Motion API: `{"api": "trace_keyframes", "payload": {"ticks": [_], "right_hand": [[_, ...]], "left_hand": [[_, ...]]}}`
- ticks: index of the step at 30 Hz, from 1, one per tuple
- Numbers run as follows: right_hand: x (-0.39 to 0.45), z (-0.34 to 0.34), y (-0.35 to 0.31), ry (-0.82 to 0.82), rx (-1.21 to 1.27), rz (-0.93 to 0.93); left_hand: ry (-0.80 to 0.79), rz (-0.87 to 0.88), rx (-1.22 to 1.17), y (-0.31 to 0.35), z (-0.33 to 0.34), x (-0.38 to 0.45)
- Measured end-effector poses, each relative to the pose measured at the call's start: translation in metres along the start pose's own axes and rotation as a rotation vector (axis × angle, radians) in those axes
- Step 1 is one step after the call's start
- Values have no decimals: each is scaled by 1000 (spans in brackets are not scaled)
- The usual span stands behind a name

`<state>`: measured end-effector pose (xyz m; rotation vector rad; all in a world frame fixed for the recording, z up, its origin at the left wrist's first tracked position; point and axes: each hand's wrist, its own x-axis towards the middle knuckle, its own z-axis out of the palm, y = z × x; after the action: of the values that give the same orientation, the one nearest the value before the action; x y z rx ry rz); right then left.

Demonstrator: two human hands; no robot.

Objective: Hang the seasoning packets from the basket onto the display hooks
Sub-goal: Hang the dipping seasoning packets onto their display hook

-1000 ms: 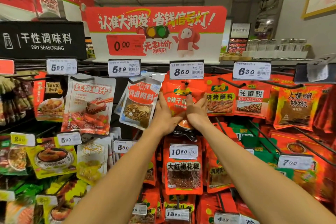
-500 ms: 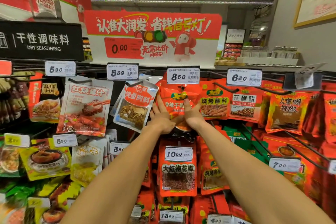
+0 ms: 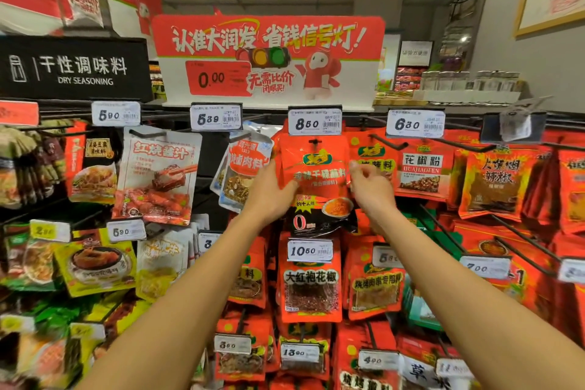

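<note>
Under the 8.50 price tag (image 3: 315, 122), on the top row of the rack, hangs the red seasoning packet (image 3: 316, 174) I am dealing with, its punched hole already over the black hook (image 3: 314, 143). My left hand (image 3: 273, 191) lies along its left edge with the fingers fairly straight and the thumb across the front near the bottom, so it steadies the packet more than it grips. My right hand (image 3: 368, 184) sits just off the right edge, fingers loosely curled, and I cannot tell whether they are pinching the edge or holding nothing. I judge the packet to be light and floppy, a slick foil pouch of powder that bends and slides easily, so the best hold is by the two side seams or the stiff top strip beside the hole, never the soft belly. Neighbours crowd it: a white packet (image 3: 243, 171) tilts in from the left behind my hand, an orange packet (image 3: 376, 155) overlaps on the right, and the 10.50 tag (image 3: 310, 250) of the row below juts out just beneath the packet's bottom edge. No basket is in view.
</note>
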<state>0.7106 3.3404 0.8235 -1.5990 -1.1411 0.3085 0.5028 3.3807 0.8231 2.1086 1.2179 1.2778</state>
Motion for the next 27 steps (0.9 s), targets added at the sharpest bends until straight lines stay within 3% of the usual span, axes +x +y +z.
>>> {"api": "trace_keyframes", "payload": {"ticks": [2, 5, 10, 14, 21, 27], "right_hand": [[-4, -15, 1, 67, 71, -46], [-15, -36, 4, 25, 176, -44], [-40, -82, 15, -143, 393, -4], [-68, -122, 45, -221, 443, 15], [-127, -168, 177, -317, 399, 227], [-205, -182, 309, -311, 263, 570]], "left_hand": [[61, 1, 10, 8, -7, -5], [144, -31, -47, 22, -12, -19], [-49, -205, -454, 51, 5, -55], [-94, -331, -626, 70, 36, -93], [-165, -568, -635, 63, 132, -186], [-323, -957, -589, 11, 234, -284]]}}
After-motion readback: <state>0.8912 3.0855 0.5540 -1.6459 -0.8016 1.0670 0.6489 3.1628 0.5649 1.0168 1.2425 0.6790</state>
